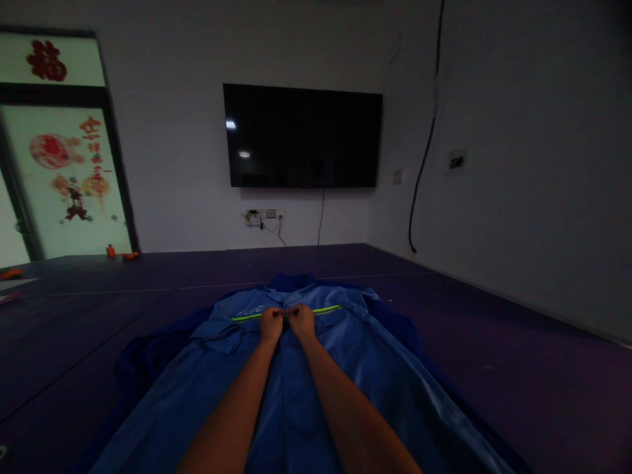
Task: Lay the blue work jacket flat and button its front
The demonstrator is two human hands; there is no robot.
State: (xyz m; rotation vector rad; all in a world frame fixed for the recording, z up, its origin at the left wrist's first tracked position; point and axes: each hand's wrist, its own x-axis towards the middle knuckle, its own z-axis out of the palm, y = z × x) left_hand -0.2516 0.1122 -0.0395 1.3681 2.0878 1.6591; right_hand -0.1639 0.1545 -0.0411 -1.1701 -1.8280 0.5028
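Note:
A blue work shirt (316,368) with a yellow-green stripe lies spread out, front up, with its collar away from me. Under it a darker blue garment (148,355) shows at both sides and beyond the collar. My left hand (271,324) and my right hand (301,321) meet at the front placket, level with the stripe. Both hands are closed, fingertips pinching the placket's fabric. Any button between the fingertips is hidden. Nearer to me, a button (293,391) shows on the placket between my forearms.
The dark purple floor (494,368) surrounds the garments. A television (303,137) hangs on the far wall above sockets with cables. At the right, a black cable (423,164) hangs down the wall. Small orange objects (129,256) lie by the glass door (64,178).

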